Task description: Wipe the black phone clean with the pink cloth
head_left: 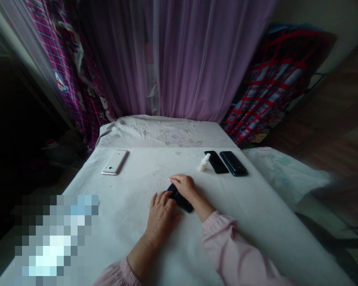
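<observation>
A black smartphone (183,201) lies at a slant on the white tablecloth, partly covered by both hands. My left hand (161,212) is at its left side, the index finger on the upper edge and the blurred thumb near the lower end, steadying it. Over the phone's far end is my right hand (183,184), with its fingers pressed together. A small pale pinkish bit shows at those fingertips, too small to name. Beyond the right hand stands a small white spray bottle (203,163), beside a dark flat phone (217,163).
Another dark phone (234,163) lies near the table's right edge. A white phone (115,163) rests face down at the left. A pixelated bright patch (53,246) covers the lower left. Purple curtains (193,59) hang behind the table (241,206); a plastic bag (283,167) is at the right.
</observation>
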A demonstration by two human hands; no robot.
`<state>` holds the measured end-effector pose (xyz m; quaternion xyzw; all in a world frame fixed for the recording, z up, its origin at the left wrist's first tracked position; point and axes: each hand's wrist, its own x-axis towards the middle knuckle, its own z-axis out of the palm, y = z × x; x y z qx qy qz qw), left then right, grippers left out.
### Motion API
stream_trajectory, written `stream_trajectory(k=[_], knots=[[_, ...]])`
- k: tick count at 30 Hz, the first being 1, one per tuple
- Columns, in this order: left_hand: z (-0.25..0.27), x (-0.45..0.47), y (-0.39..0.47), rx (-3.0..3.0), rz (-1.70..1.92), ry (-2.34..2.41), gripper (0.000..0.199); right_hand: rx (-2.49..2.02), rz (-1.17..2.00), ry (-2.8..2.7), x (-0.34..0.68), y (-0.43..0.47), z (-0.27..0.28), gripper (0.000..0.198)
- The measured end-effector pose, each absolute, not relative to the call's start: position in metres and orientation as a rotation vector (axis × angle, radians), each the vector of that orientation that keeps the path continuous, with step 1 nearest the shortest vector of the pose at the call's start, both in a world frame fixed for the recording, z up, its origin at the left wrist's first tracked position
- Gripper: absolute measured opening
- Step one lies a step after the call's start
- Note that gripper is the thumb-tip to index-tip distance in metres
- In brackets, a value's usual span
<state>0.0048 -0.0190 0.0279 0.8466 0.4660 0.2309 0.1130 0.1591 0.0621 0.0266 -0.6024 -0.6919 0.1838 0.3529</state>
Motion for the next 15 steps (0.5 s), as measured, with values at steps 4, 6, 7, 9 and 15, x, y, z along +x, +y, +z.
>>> stream_trajectory(k=[4,6,7,9,15], knots=[[0.030,0.003,-0.015,2.504,0.659,1.311,0.019,-1.517,0.558,-1.843,0.159,0.059,0.030,0.019],[0.030,0.003,-0.012,2.528,0.652,1.305,0.024,-1.525,0.575,-1.859,0.163,0.052,0.031,0.017],[0.030,0.003,-0.010,2.540,0.648,1.303,0.025,-1.534,0.577,-1.863,0.166,0.048,0.032,0.017],[0.030,0.004,-0.007,2.560,0.638,1.290,0.026,-1.550,0.567,-1.866,0.174,0.036,0.034,0.018],[0.027,0.005,-0.005,2.571,0.623,1.283,0.027,-1.563,0.565,-1.839,0.208,-0.010,0.032,0.020]])
